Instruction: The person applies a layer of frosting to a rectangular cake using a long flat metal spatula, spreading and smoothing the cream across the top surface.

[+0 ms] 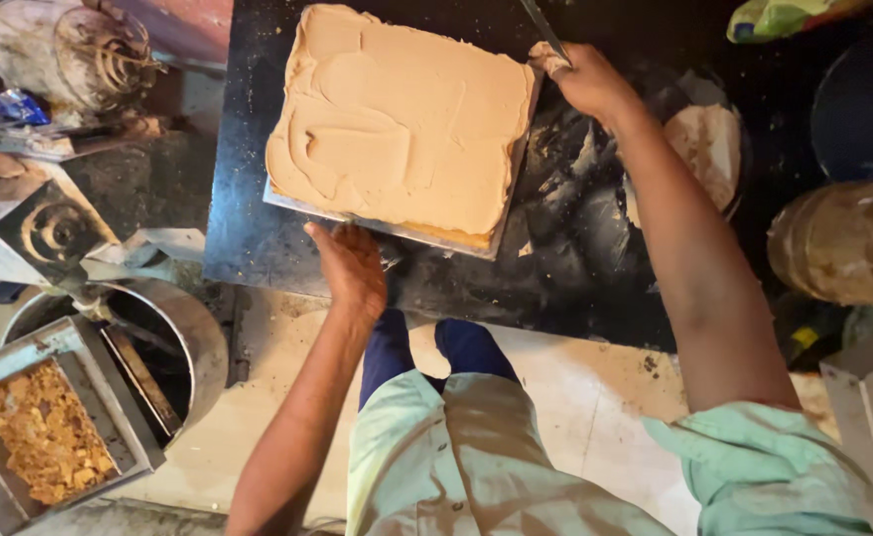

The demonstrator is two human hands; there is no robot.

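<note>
A dark table (258, 238) carries a square metal tray (501, 213) spread thick with tan paste (397, 119), and the space about it is crowded. To the right of the tray the tabletop is smeared with pale streaks, and beyond them sits a round dark dish (704, 139) holding a lump of the same paste. A large stained drum (843, 238) stands at the far right. On the floor to the left are a round metal vessel (193, 328) and a rectangular tin of brown crumbs (44, 432).

The tray lies slightly skewed, its near edge running down toward the right and sitting close to the table's front edge, with little bare top before it. More open top shows on the tray's left.

The left hand (350, 266) rests with fingers curled at the tray's near edge, touching the rim. The right hand (585, 79) is closed around a thin metal blade (545, 30) at the tray's far right corner, the blade pointing away and leftward.
</note>
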